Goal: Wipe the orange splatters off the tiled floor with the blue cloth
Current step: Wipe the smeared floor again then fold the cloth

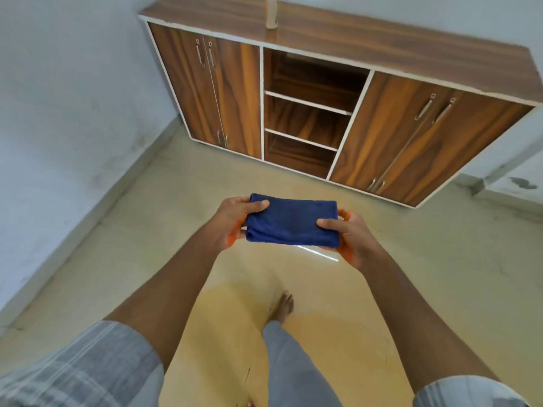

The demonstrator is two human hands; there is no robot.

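A dark blue cloth, folded into a flat rectangle, is held up in the air in front of me, well above the floor. My left hand grips its left end, thumb on top. My right hand grips its right end the same way. Both palms show orange staining. The pale tiled floor below carries a faint yellowish-orange wet patch around my bare foot. A few small dark specks lie on the floor near the bottom edge.
A wooden cabinet with two pairs of doors and open middle shelves stands against the far wall. A white wall runs along the left. A pale post stands on the cabinet top. My grey-clad leg is below.
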